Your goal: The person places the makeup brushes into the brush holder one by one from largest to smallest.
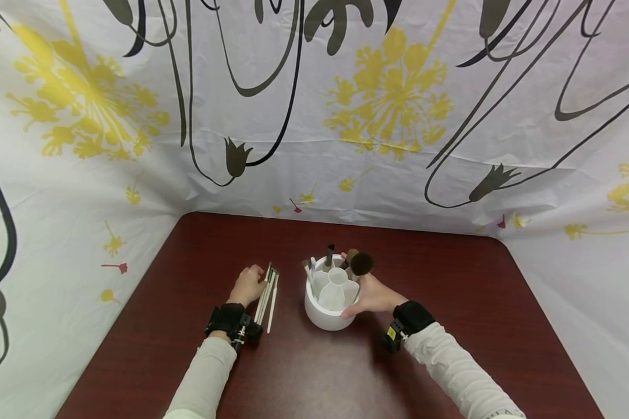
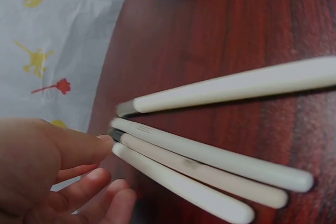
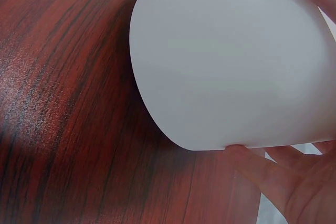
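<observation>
Several slim pale-handled makeup brushes (image 1: 264,299) lie on the table at the left. My left hand (image 1: 247,285) is at their far ends. In the left wrist view, its thumb is at the end of a white brush (image 2: 181,182), beside a beige brush (image 2: 210,174) and a grey-white brush (image 2: 220,156). Another white brush (image 2: 236,85) lies apart from these. My right hand (image 1: 374,295) grips a round white brush holder (image 1: 325,319) from the right, thumb at the front, fingers partly hidden behind. Inside the divided holder stand more brushes, including a large dark-bristled brush (image 1: 361,263).
The dark red wooden table (image 1: 440,273) reaches back to a white patterned cloth (image 1: 293,128), which also hangs at both sides. Black wrist cameras are strapped on both wrists.
</observation>
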`<state>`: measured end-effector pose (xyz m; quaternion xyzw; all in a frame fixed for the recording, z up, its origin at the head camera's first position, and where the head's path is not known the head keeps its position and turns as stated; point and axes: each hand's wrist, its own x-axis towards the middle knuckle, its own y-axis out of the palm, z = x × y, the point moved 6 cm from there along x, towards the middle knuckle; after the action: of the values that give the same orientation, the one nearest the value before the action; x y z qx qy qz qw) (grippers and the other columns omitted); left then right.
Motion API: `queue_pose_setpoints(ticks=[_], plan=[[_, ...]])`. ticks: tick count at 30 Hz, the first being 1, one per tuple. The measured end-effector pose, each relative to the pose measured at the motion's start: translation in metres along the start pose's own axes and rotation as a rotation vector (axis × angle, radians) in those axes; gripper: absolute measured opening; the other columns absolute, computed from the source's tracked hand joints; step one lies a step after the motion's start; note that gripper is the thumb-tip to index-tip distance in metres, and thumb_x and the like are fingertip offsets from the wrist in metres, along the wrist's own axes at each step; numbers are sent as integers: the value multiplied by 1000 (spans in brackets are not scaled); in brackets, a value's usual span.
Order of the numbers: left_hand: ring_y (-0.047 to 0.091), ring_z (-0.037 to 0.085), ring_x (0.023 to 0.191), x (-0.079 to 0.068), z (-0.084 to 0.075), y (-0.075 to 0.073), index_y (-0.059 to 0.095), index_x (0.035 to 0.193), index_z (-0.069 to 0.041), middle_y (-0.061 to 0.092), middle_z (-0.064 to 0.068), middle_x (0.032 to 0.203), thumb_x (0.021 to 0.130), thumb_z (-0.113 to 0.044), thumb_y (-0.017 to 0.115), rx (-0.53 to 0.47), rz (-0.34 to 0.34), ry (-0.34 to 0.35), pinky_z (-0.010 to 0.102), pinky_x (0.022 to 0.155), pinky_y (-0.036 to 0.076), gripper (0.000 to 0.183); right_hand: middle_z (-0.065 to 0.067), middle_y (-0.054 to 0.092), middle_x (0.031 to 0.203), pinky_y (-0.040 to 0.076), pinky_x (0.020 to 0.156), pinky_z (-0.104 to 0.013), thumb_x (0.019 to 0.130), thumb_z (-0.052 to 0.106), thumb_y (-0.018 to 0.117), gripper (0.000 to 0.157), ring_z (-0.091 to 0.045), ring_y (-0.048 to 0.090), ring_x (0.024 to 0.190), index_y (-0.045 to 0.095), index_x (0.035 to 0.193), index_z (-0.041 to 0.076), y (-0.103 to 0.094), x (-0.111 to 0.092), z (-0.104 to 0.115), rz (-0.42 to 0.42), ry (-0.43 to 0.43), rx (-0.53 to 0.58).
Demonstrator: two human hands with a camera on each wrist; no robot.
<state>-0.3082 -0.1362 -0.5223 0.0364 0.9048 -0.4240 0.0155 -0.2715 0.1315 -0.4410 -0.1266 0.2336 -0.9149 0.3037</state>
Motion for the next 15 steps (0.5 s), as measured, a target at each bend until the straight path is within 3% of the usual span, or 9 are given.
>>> queue_pose_setpoints(ticks=[3,10,15], plan=[[55,33,87,-2,3,1,52,108,7,55,22,98,85,-8,59,-11,7,-18,40,69,46,28,-27,21,142,21,101,-53,54,-2,83,111,-42,27,127,11,138,-11,0,0,0,-1,0,12],[55,32,88,-2,8,4,52,110,5,54,22,100,87,-8,56,-4,24,-56,39,69,46,27,-16,21,146,21,102,-52,54,13,87,117,-31,28,130,12,142,0,1,4,-35,-11,-10,-13],[55,31,85,-1,10,4,51,110,6,53,22,99,87,-7,56,7,35,-60,38,66,45,27,-23,21,144,22,101,-53,53,4,85,114,-36,29,128,11,139,-7,1,3,-17,-14,-20,-18]])
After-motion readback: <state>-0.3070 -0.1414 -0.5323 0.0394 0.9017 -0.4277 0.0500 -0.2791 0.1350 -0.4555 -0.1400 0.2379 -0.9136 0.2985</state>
